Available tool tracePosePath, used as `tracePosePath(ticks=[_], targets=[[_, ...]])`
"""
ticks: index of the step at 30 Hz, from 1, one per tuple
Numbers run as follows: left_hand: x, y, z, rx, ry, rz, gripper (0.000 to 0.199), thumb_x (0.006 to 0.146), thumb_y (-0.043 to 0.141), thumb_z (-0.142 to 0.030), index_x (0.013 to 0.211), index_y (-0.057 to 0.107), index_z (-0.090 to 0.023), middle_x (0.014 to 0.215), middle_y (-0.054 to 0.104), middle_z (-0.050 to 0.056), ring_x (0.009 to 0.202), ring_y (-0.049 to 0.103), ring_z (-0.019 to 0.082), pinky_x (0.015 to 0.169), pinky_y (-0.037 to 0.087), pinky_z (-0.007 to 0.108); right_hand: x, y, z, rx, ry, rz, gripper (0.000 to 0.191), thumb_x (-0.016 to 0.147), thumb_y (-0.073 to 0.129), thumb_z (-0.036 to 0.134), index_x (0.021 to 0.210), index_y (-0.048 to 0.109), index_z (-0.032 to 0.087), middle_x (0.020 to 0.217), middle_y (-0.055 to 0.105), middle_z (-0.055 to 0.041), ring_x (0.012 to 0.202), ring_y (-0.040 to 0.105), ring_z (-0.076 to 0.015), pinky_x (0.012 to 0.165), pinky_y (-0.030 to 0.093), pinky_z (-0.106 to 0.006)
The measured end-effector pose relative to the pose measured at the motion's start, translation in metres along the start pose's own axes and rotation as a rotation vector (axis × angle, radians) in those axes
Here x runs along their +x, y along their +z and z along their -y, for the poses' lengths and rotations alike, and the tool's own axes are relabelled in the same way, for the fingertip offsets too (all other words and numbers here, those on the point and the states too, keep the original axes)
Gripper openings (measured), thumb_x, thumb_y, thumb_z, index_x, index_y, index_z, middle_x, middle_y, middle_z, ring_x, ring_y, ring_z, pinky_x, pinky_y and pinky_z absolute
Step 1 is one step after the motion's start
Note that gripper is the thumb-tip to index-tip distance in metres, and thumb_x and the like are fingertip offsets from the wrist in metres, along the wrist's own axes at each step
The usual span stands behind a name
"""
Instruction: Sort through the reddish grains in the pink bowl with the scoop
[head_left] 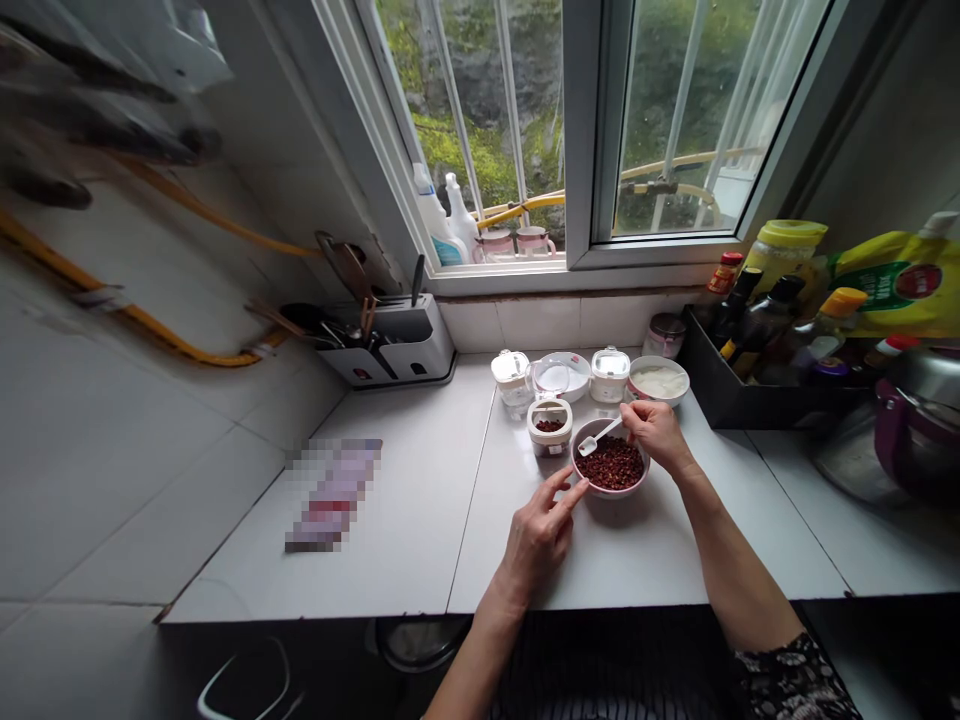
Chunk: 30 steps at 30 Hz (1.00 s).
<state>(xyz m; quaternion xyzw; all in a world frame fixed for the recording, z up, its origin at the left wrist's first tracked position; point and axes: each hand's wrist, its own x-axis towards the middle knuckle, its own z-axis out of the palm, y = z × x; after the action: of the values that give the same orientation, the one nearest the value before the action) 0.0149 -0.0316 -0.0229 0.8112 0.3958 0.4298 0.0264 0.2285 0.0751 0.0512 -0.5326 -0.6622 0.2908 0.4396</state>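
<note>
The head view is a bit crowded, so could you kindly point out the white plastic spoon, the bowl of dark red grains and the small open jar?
White plastic spoon [601, 436], head view, point on its handle.
Bowl of dark red grains [610, 492], head view, point on its front rim.
Small open jar [550, 443], head view, point on its front wall.

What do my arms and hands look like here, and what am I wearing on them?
The left hand and right hand are bare, with no gloves, and I see no watch or bracelet. A dark sleeve with a light pattern shows at the right arm, leaving the forearm bare.
</note>
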Motion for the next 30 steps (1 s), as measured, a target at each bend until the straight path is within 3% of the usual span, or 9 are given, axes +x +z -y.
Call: tracePosePath(ticks=[3, 10, 12, 17, 19, 22, 25, 27, 30], targets=[[0.0, 0.001, 0.0, -0.013, 0.015, -0.03, 0.062, 0.086, 0.042, 0.003, 0.14, 0.051, -0.025, 0.145, 0.049, 0.014, 0.111, 0.065, 0.017, 0.084, 0.061, 0.027, 0.002, 0.001, -0.002, 0.04, 0.022, -0.045, 0.045, 0.081, 0.054, 0.053, 0.051, 0.054, 0.02, 0.04, 0.053, 0.0003, 0.04, 0.049, -0.0128, 0.049, 0.039, -0.026], [0.001, 0.001, 0.0, 0.016, 0.026, -0.004, 0.058, 0.087, 0.042, 0.002, 0.139, 0.052, -0.023, 0.143, 0.053, 0.013, 0.119, 0.062, 0.019, 0.094, 0.058, 0.032, 0.003, 0.018, 0.01, 0.04, -0.014, -0.269, 0.044, 0.09, 0.047, 0.051, 0.058, 0.055, 0.021, 0.045, 0.054, 0.0003, 0.044, 0.05, -0.0141, 0.054, 0.042, -0.028], [0.001, 0.001, -0.001, 0.004, 0.028, -0.009, 0.058, 0.087, 0.043, 0.002, 0.139, 0.052, -0.022, 0.143, 0.053, 0.013, 0.114, 0.065, 0.018, 0.091, 0.059, 0.03, 0.001, 0.027, 0.017, -0.056, -0.135, -0.3, 0.042, 0.095, 0.044, 0.046, 0.062, 0.055, 0.021, 0.051, 0.057, -0.0005, 0.049, 0.052, -0.0145, 0.058, 0.043, -0.028], [0.002, 0.002, -0.001, -0.006, 0.017, -0.008, 0.06, 0.088, 0.041, 0.002, 0.141, 0.05, -0.024, 0.142, 0.054, 0.013, 0.115, 0.065, 0.019, 0.091, 0.059, 0.03, -0.006, 0.04, 0.029, -0.411, -0.647, -0.28, 0.036, 0.1, 0.046, 0.03, 0.066, 0.055, 0.021, 0.06, 0.061, 0.0002, 0.057, 0.053, -0.0138, 0.089, 0.043, -0.034], [0.002, 0.001, -0.001, -0.002, 0.01, 0.003, 0.061, 0.088, 0.04, 0.002, 0.142, 0.048, -0.025, 0.143, 0.054, 0.012, 0.115, 0.065, 0.019, 0.092, 0.059, 0.03, -0.007, 0.039, 0.03, -0.454, -0.724, -0.276, 0.034, 0.1, 0.046, 0.026, 0.068, 0.055, 0.021, 0.059, 0.06, 0.0019, 0.055, 0.051, -0.0127, 0.091, 0.042, -0.034], [0.001, 0.001, 0.0, -0.005, 0.012, 0.007, 0.062, 0.088, 0.041, 0.001, 0.142, 0.048, -0.026, 0.143, 0.054, 0.012, 0.111, 0.066, 0.018, 0.089, 0.059, 0.029, -0.007, 0.028, 0.026, -0.398, -0.686, -0.378, 0.034, 0.1, 0.046, 0.026, 0.067, 0.054, 0.021, 0.058, 0.058, 0.002, 0.055, 0.05, -0.0134, 0.086, 0.044, -0.033], [0.0, 0.001, 0.001, -0.018, 0.017, -0.006, 0.062, 0.087, 0.042, 0.002, 0.142, 0.049, -0.025, 0.143, 0.054, 0.013, 0.108, 0.067, 0.017, 0.088, 0.06, 0.029, -0.004, 0.007, 0.017, -0.321, -0.552, -0.415, 0.036, 0.097, 0.048, 0.029, 0.062, 0.052, 0.021, 0.057, 0.058, 0.0001, 0.058, 0.052, -0.0151, 0.074, 0.044, -0.031], [0.0, 0.001, 0.001, -0.025, 0.019, -0.008, 0.061, 0.087, 0.042, 0.002, 0.141, 0.05, -0.024, 0.141, 0.054, 0.014, 0.107, 0.067, 0.017, 0.087, 0.06, 0.028, -0.002, -0.007, 0.009, -0.307, -0.446, -0.324, 0.038, 0.094, 0.049, 0.031, 0.058, 0.05, 0.021, 0.054, 0.056, -0.0001, 0.057, 0.051, -0.0151, 0.065, 0.042, -0.029], [0.001, 0.0, 0.0, -0.022, 0.019, -0.001, 0.06, 0.087, 0.041, 0.003, 0.141, 0.05, -0.025, 0.139, 0.056, 0.014, 0.11, 0.067, 0.018, 0.087, 0.06, 0.028, 0.0, -0.021, 0.001, -0.315, -0.324, -0.088, 0.041, 0.092, 0.049, 0.033, 0.053, 0.047, 0.021, 0.049, 0.049, 0.0016, 0.05, 0.042, -0.0118, 0.054, 0.033, -0.027]])
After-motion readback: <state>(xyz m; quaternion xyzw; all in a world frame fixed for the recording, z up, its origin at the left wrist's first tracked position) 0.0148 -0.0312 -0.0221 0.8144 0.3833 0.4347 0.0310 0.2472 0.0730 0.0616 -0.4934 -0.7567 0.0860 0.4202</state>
